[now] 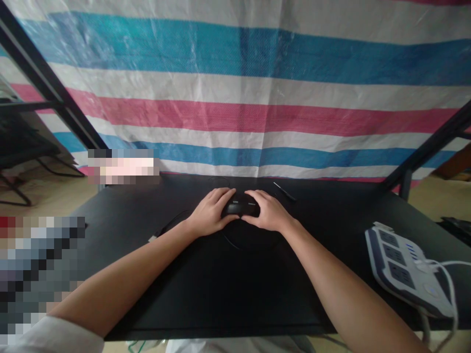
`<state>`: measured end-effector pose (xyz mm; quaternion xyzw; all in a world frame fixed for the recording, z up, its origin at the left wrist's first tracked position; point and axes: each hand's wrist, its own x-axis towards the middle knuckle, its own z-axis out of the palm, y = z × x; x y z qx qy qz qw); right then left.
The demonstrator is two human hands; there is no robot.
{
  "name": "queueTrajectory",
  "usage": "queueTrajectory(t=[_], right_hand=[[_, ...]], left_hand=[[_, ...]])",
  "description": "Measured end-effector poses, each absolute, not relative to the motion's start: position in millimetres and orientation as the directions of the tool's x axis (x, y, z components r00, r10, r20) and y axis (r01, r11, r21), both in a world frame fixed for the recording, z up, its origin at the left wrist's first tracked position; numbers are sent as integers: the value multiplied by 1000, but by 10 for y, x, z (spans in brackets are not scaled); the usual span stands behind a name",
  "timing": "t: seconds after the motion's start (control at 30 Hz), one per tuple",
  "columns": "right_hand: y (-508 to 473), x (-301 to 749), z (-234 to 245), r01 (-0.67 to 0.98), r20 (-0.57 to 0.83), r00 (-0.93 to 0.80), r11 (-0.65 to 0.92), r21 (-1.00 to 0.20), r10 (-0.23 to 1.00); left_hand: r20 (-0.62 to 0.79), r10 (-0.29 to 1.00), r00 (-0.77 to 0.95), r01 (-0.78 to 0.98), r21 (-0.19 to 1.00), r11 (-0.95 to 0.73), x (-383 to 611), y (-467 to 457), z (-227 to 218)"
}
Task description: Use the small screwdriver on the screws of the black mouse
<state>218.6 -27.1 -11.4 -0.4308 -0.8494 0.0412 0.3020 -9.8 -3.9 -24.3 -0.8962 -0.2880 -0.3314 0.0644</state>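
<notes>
Both my hands are around a small black rounded device (241, 208) with small pale lettering on its upper side. My left hand (210, 212) grips its left end, fingers over the far side and thumb along the near edge. My right hand (270, 211) grips the right end the same way, and the two thumbs nearly meet in front. A thin black cable (232, 242) curves on the table just below the device. Beside my left forearm lies a cable end with a pale plug (152, 239). Fingers and palms hide the device's ends.
A slim screwdriver-like tool (285, 191) lies beyond my right hand on the black table (221, 289). At the right is a white power strip (408, 269) with white cords. Dark frame bars flank a striped plastic sheet (257, 117) behind the table. Left-hand areas are pixelated.
</notes>
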Motion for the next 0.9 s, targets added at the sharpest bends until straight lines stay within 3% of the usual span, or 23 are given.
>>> queueTrajectory(t=[0.13, 0.37, 0.5, 0.73, 0.9], right_hand=[[-297, 2138, -93, 709, 475, -465, 635, -306, 747], [-353, 2167, -45, 735, 438, -364, 542, -407, 822], [-356, 2182, -30, 722, 408, -398, 555, -413, 822], [-332, 2185, 6, 730, 346, -454, 565, -384, 821], [-266, 2305, -22, 720, 418, -418, 575, -388, 807]], left_hand=[[670, 400, 626, 539, 0, -842, -82, -63, -231], [696, 380, 609, 516, 16, -856, -73, -75, -250], [733, 347, 585, 498, 14, -867, -108, -33, -273], [713, 435, 550, 543, 91, -835, -122, -33, -271], [700, 490, 520, 572, 141, -808, -102, -56, -261]])
